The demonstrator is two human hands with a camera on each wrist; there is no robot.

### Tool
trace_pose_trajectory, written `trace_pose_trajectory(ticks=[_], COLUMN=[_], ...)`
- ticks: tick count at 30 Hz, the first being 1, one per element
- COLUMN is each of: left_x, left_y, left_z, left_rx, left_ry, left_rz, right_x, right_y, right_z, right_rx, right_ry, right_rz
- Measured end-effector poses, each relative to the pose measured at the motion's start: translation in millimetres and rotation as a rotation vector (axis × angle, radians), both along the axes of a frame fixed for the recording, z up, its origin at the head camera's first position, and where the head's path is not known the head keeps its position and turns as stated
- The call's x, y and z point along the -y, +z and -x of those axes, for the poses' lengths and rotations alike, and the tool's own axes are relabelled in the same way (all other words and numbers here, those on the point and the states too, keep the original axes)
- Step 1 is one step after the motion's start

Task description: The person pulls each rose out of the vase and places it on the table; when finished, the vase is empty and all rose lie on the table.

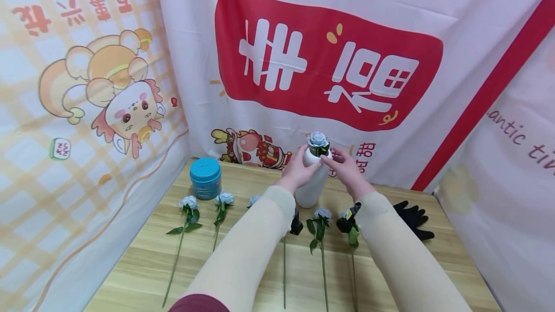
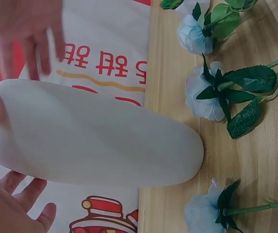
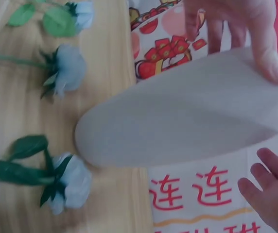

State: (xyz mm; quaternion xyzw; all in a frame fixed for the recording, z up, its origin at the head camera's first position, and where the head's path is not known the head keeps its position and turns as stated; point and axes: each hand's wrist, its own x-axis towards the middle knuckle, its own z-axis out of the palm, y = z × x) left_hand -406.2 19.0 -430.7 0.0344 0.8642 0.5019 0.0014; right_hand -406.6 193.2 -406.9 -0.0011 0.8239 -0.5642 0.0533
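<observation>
A tall white vase [image 1: 313, 188] stands near the table's back edge, with a pale blue artificial rose [image 1: 318, 139] in its mouth. My left hand [image 1: 298, 170] grips the vase near the top; in the right wrist view its thumb [image 3: 271, 69] lies along the white side. Opposite, my right hand [image 1: 347, 170] is at the rim, its thumb close to the rose's green leaves. The right wrist view shows the right hand's fingers [image 3: 255, 191] spread and apart from the vase wall. The stem inside the vase is hidden.
Several more blue roses, such as one at the left [image 1: 189, 202] and one in front of the vase [image 1: 322, 214], lie on the wooden table [image 1: 134, 268]. A blue-lidded jar [image 1: 205, 178] stands back left. Black gloves [image 1: 412, 218] lie at right. Printed cloth [image 1: 191, 85] hangs behind.
</observation>
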Motion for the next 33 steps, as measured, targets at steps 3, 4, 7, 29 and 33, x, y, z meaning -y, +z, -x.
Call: trace_pose_trajectory(ticks=[3, 4, 7, 29, 33], left_x=[0.1, -0.1, -0.6, 0.8, 1.3], left_y=[2.4, 2.8, 4.8, 4.4, 6.4], left_z=[-2.5, -2.7, -4.8, -1.9, -5.3], left_rx=[-0.029, -0.036, -0.039, 0.019, 0.000], left_ry=[-0.007, -0.009, -0.010, 0.028, 0.022], left_rz=[0.029, 0.036, 0.033, 0.126, 0.152], right_x=[9, 12, 18, 65, 70], right_y=[4.6, 5.8, 8.6, 23.0, 26.4], right_z=[4.9, 5.7, 8.9, 6.9, 1.8], right_rx=[0.008, 0.009, 0.010, -0.233, -0.230], right_ry=[0.064, 0.076, 0.088, -0.133, -0.180], right_rz=[0.014, 0.017, 0.028, -0.143, -0.113])
